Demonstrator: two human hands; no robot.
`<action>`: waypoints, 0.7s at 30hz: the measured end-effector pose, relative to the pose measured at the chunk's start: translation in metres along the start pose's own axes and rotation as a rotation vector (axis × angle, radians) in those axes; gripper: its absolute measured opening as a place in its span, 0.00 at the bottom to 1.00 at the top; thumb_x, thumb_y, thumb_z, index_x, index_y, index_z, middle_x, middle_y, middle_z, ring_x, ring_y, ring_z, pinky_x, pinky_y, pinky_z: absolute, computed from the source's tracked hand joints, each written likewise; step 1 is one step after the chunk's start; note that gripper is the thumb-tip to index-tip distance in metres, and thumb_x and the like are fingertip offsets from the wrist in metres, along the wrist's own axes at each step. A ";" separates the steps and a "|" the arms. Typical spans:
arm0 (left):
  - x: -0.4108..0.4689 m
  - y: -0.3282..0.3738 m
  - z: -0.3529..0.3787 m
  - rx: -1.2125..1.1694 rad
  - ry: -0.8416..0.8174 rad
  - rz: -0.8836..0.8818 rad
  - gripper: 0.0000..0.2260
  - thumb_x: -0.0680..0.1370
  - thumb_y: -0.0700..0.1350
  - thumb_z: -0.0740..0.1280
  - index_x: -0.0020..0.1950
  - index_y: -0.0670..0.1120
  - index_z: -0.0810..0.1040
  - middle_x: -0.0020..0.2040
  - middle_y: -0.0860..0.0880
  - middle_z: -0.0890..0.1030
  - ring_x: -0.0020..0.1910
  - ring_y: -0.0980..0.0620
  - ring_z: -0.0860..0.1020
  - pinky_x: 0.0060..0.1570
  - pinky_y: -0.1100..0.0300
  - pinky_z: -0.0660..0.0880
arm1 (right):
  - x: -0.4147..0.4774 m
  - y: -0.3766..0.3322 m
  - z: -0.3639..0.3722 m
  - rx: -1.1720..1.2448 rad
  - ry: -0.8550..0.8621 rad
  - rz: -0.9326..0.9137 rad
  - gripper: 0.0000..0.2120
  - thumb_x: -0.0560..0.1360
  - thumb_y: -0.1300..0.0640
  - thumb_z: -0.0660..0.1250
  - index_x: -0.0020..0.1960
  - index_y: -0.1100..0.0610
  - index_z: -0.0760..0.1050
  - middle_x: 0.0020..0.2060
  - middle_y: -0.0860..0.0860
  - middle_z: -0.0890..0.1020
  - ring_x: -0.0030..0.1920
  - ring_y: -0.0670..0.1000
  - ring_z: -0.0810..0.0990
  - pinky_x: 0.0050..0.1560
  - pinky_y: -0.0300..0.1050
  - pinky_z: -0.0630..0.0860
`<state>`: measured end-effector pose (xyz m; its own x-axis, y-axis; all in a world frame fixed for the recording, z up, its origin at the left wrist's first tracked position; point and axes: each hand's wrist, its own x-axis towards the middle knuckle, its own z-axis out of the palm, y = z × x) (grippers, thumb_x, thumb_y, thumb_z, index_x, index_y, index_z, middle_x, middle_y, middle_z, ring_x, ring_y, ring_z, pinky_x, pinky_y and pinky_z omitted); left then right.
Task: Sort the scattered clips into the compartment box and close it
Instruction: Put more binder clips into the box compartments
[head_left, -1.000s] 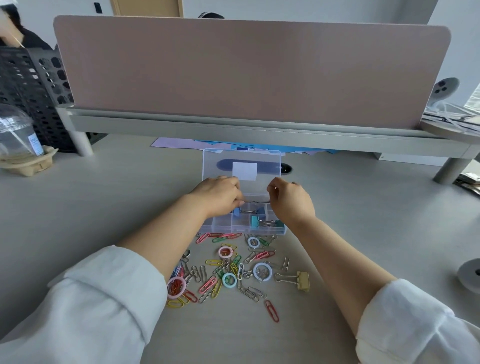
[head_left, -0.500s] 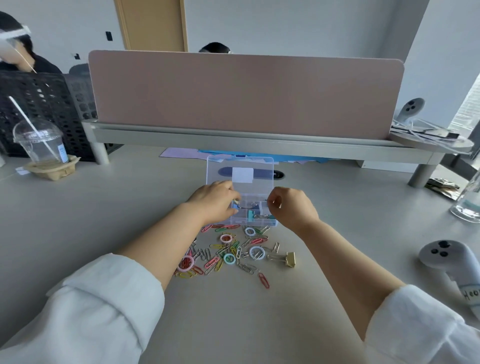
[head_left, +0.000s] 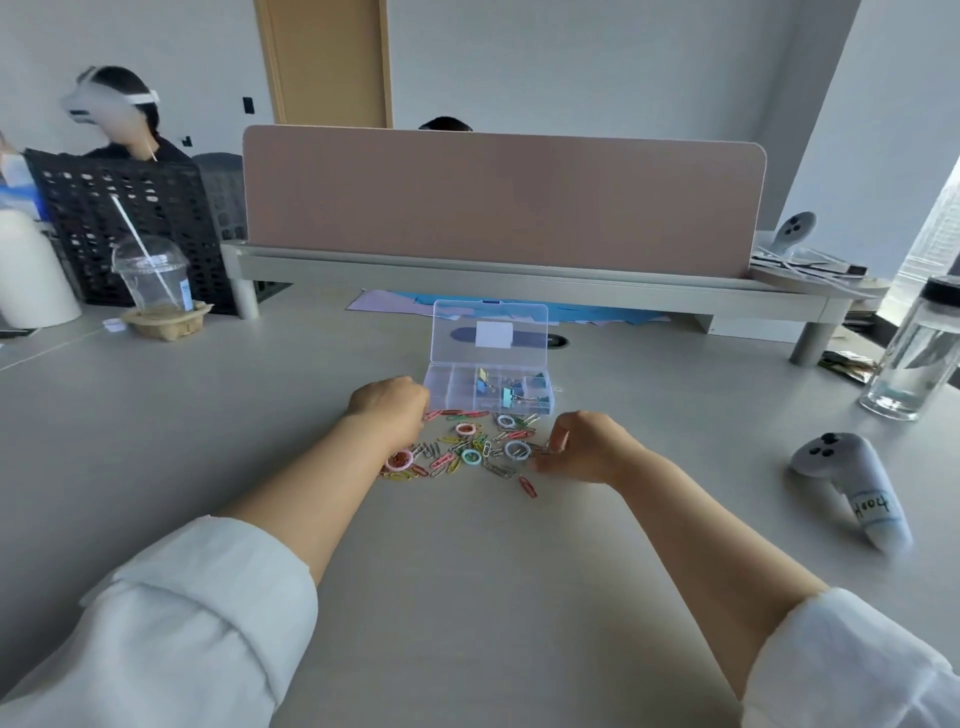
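The clear compartment box (head_left: 440, 388) stands open, its lid (head_left: 491, 332) upright, with blue and teal binder clips (head_left: 511, 397) in the right-hand compartments. A scatter of coloured paper clips and rings (head_left: 470, 451) lies just in front of it. My left hand (head_left: 388, 410) sits at the box's front left corner with curled fingers; the fingertips are hidden. My right hand (head_left: 584, 448) is at the scatter's right edge, fingers pinching down where the gold binder clip lies, mostly hidden under them. A red paper clip (head_left: 527, 487) lies apart, nearest me.
A white hand controller (head_left: 852, 488) lies on the desk at right, a water bottle (head_left: 914, 358) behind it. At far left stand an iced drink cup (head_left: 156, 283) and a black crate (head_left: 124, 228). A pink divider (head_left: 498, 202) on a shelf closes the back.
Both hands left the box. The right hand came down toward me onto the gold binder clip; the left drew back to the box's left corner. The camera tilted up and back.
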<state>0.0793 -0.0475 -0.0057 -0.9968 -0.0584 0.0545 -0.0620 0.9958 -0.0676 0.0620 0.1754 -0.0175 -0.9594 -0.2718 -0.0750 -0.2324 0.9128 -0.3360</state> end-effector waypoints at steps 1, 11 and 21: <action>-0.002 -0.006 0.002 -0.006 -0.013 -0.031 0.12 0.77 0.41 0.61 0.60 0.47 0.75 0.62 0.44 0.75 0.60 0.42 0.74 0.54 0.54 0.72 | -0.002 -0.002 0.001 0.010 -0.014 -0.024 0.20 0.68 0.45 0.70 0.51 0.60 0.77 0.48 0.57 0.80 0.45 0.56 0.77 0.42 0.44 0.71; -0.016 -0.028 0.011 -0.290 -0.030 -0.077 0.11 0.76 0.41 0.64 0.57 0.47 0.79 0.60 0.46 0.80 0.57 0.44 0.77 0.56 0.55 0.73 | 0.001 -0.021 0.008 0.013 -0.039 -0.134 0.17 0.71 0.59 0.68 0.59 0.57 0.76 0.57 0.56 0.78 0.55 0.57 0.77 0.52 0.45 0.75; -0.022 -0.039 0.000 -0.221 -0.187 0.148 0.16 0.73 0.36 0.63 0.57 0.50 0.81 0.54 0.47 0.83 0.52 0.48 0.79 0.51 0.57 0.76 | 0.014 -0.039 0.017 0.111 0.054 -0.178 0.11 0.69 0.56 0.66 0.51 0.56 0.77 0.44 0.52 0.77 0.44 0.53 0.75 0.42 0.43 0.72</action>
<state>0.1035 -0.0847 -0.0045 -0.9874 0.0969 -0.1248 0.0766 0.9844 0.1583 0.0602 0.1306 -0.0211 -0.9127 -0.4063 0.0443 -0.3828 0.8119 -0.4409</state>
